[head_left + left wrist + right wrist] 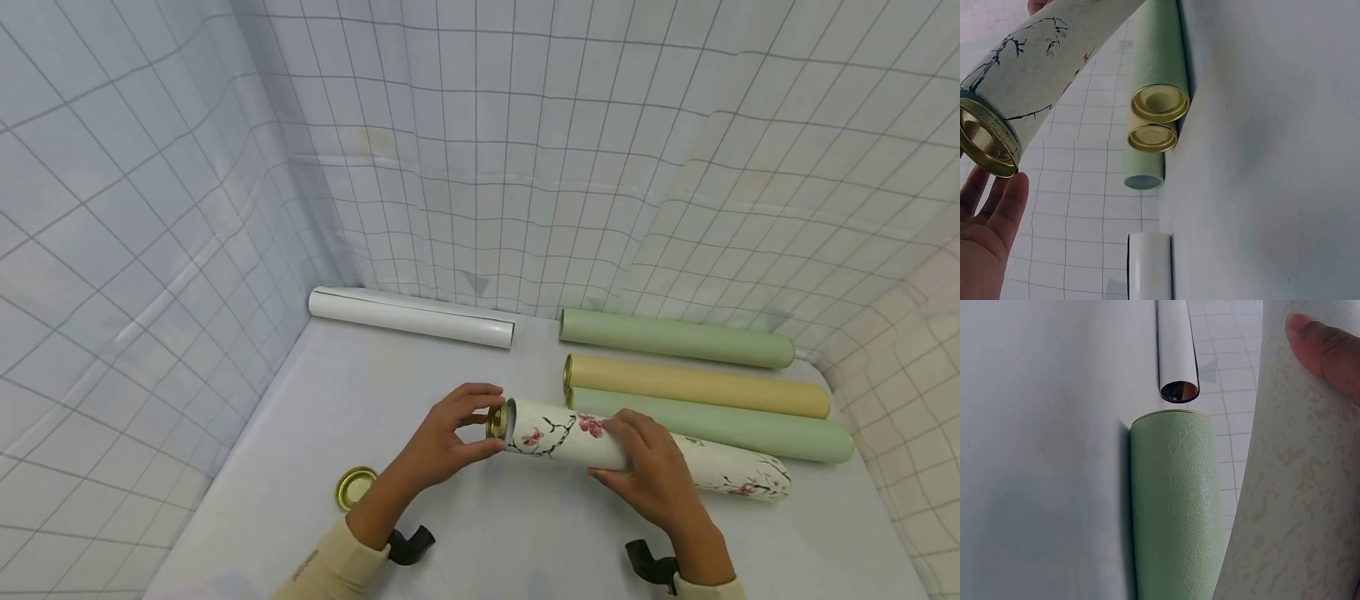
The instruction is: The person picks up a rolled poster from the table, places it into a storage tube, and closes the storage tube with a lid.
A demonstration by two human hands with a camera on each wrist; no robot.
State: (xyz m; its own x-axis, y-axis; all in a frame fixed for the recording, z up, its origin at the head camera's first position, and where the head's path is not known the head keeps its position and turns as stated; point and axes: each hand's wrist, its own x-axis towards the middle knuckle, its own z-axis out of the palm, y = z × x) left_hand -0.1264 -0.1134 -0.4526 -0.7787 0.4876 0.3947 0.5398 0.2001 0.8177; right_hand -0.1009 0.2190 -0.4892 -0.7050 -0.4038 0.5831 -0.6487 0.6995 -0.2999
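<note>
My left hand (448, 437) pinches a gold metal lid (496, 422) between thumb and fingertips at the left end of a cardboard tube (555, 432) covered in cream paper with a blossom-branch pattern. In the left wrist view the lid (988, 142) sits against the tube's mouth, slightly tilted, with the fingertips at its rim. My right hand (651, 467) grips the tube around its middle, thumb on the near side and fingers over the top. The right wrist view shows that thumb (1322, 353) pressed along the pale mottled paper.
A second gold lid (356, 488) lies on the white table by my left forearm. Behind the blossom tube lie a green tube (720, 425) and a yellow tube (697, 387), both with gold ends. Further back are an open-ended green tube (675, 338) and a white roll (412, 317), near the grid-patterned wall.
</note>
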